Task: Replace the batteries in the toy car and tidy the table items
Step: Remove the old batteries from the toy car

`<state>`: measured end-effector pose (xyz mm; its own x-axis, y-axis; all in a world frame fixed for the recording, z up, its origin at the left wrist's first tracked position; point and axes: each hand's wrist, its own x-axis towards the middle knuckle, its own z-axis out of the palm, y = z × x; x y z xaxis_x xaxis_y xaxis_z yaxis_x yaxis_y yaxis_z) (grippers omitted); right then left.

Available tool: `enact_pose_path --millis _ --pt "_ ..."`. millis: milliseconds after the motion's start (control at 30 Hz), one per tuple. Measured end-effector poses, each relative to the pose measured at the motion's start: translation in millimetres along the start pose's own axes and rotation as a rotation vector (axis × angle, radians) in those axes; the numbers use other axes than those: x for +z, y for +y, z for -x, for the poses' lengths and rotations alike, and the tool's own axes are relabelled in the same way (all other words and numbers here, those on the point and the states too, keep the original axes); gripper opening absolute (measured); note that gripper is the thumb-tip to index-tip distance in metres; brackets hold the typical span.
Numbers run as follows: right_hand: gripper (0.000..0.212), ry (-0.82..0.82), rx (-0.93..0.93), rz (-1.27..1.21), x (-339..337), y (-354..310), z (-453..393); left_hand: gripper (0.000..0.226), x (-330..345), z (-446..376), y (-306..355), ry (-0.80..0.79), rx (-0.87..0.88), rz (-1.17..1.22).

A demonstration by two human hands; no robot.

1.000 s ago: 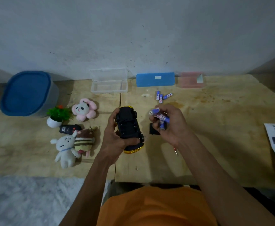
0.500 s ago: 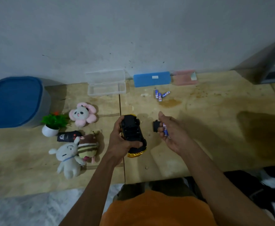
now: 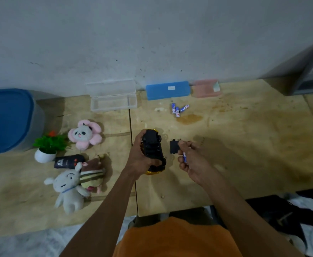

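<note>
My left hand [image 3: 140,160] grips the yellow toy car [image 3: 153,148], held upside down just above the wooden table [image 3: 244,149] with its black underside facing me. My right hand [image 3: 192,162] is to its right, curled around blue batteries [image 3: 185,157]; how many it holds is hidden by the fingers. Its fingertips touch the black battery cover [image 3: 174,146] lying on the table. Three more blue batteries [image 3: 178,110] lie loose farther back, near the wall.
At the back stand an open clear case [image 3: 113,101], a blue case [image 3: 167,89] and a pink case [image 3: 205,88]. On the left are a blue-lidded bin [image 3: 7,119], small potted plant [image 3: 47,145], pink plush [image 3: 85,134], black remote [image 3: 68,161], white plush [image 3: 68,190] and striped plush [image 3: 91,176].
My right hand has lowered from beside the car toward the table and now touches the battery cover. The view has shifted right and slightly back. The left hand still holds the car.
</note>
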<state>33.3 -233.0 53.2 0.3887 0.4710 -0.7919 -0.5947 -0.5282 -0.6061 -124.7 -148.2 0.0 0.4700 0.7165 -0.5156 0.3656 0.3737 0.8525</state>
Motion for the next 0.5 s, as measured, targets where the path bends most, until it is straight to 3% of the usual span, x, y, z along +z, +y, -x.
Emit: enact_pose_path --millis 167,500 --pt "0.011 -0.004 0.011 0.028 2 -6 -11 0.125 0 -8 -1 -0.050 -0.002 -0.086" --pt "0.008 -0.031 -0.015 0.034 14 -8 -9 0.138 -14 -11 -23 0.013 0.002 -0.328"
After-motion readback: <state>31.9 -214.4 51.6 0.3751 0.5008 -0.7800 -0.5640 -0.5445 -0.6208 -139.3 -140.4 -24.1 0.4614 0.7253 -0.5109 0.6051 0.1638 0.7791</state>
